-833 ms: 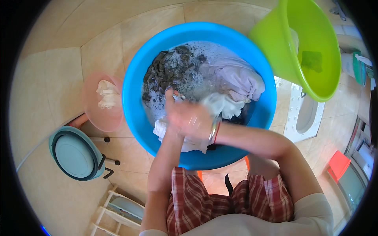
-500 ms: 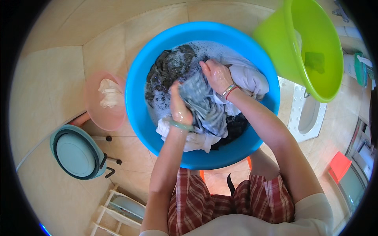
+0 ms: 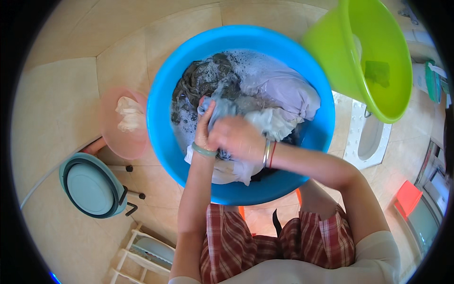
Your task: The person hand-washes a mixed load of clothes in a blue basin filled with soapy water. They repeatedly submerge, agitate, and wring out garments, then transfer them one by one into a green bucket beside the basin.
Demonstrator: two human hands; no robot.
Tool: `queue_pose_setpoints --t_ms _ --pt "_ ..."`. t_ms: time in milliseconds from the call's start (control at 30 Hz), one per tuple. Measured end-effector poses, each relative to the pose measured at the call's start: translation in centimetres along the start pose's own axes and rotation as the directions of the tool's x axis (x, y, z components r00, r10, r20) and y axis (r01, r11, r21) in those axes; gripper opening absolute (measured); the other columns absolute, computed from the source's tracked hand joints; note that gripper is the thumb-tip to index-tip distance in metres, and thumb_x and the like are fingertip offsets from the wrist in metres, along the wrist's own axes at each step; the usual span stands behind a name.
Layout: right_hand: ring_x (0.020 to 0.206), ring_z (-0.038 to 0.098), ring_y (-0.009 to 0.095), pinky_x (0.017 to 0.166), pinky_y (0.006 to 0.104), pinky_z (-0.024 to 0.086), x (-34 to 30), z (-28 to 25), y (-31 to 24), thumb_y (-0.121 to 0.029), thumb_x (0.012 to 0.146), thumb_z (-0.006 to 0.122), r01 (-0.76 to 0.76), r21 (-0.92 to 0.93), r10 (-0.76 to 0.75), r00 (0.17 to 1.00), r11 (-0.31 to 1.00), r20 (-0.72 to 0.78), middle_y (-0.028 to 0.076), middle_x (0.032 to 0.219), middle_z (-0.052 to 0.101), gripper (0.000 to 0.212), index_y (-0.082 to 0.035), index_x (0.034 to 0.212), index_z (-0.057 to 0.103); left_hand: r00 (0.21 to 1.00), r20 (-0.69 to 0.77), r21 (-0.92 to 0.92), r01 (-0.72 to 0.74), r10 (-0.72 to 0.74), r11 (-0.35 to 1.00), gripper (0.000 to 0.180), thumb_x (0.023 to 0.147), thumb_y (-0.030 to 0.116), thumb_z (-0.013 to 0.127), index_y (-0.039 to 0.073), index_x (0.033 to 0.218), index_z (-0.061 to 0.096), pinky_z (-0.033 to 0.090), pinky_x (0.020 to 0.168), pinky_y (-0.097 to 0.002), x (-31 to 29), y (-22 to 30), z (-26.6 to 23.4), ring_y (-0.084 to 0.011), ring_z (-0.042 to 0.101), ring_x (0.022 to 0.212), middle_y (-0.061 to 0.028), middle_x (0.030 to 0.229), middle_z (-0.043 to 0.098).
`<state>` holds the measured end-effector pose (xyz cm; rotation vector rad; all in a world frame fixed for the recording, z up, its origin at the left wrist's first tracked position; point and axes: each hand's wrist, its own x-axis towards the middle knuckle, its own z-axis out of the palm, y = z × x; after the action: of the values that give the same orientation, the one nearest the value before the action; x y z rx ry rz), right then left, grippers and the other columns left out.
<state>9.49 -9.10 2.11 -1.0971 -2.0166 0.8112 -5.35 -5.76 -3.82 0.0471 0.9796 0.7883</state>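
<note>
A big blue basin (image 3: 165, 156) holds soapy water and soaking clothes. My left hand (image 3: 203, 132), with a green bangle at the wrist, is closed on a wet grey-blue garment (image 3: 221, 110). My right hand (image 3: 239, 137), wearing a silver bangle and a red cord, lies across the garment close beside the left; motion smears its fingers. A dark garment (image 3: 201, 80) floats at the basin's far left. Pale lilac cloth (image 3: 283, 90) bulges from the suds on the right, beside ruffled white cloth (image 3: 272, 122). More white cloth (image 3: 231, 171) lies at the near side.
A lime-green tub (image 3: 385, 99) stands tilted at the far right, by a white squat toilet (image 3: 352, 137). To the left are a pink basin (image 3: 111, 137) with white cloth inside and a folded teal basin (image 3: 90, 189). A white rack (image 3: 125, 255) stands at the lower left.
My right hand has swung left and nearer, up against my left hand. The grey-blue garment is bunched up between them, and the ruffled white cloth now shows where my right arm was.
</note>
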Motion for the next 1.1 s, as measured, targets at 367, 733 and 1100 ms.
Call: queue_pose_setpoints --t_ms 367,733,1100 --pt "0.058 0.057 0.017 0.046 0.0311 0.044 4.0 -0.8 -3.7 -0.025 0.079 0.071 0.114 -0.103 -0.139 0.949 0.988 -0.283 0.001 0.068 0.052 0.021 -0.01 0.071 0.058 0.971 0.237 -0.095 -0.012 0.035 0.995 0.034 0.095 0.044 0.057 0.01 0.096 0.061 0.053 0.072 -0.0341 -0.8 0.1 3.7 -0.0172 0.063 0.08 -0.006 0.088 0.065" --pt "0.062 0.061 0.03 0.051 0.0427 0.048 1.6 -1.3 3.3 -0.02 0.086 0.06 -0.364 -0.197 0.299 0.907 0.91 -0.298 0.009 0.071 0.059 0.016 -0.01 0.074 0.058 0.929 -0.367 -0.047 -0.063 0.041 0.997 0.02 0.096 0.022 0.052 0.007 0.105 0.059 0.052 0.073 -0.032 -2.0 -2.2 7.6 -0.0177 0.064 0.078 -0.0012 0.087 0.064" --pt "0.067 0.06 0.036 0.058 0.0475 0.049 1.2 -1.5 8.3 -0.023 0.094 0.055 -0.552 -0.245 0.543 0.833 0.797 -0.111 0.01 0.08 0.061 0.02 -0.007 0.082 0.06 0.908 -0.417 0.224 0.052 0.047 0.973 0.027 0.1 0.031 0.046 0.008 0.107 0.058 0.05 0.085 -0.0334 -3.4 -1.5 9.4 -0.0157 0.06 0.099 -0.0027 0.107 0.063"
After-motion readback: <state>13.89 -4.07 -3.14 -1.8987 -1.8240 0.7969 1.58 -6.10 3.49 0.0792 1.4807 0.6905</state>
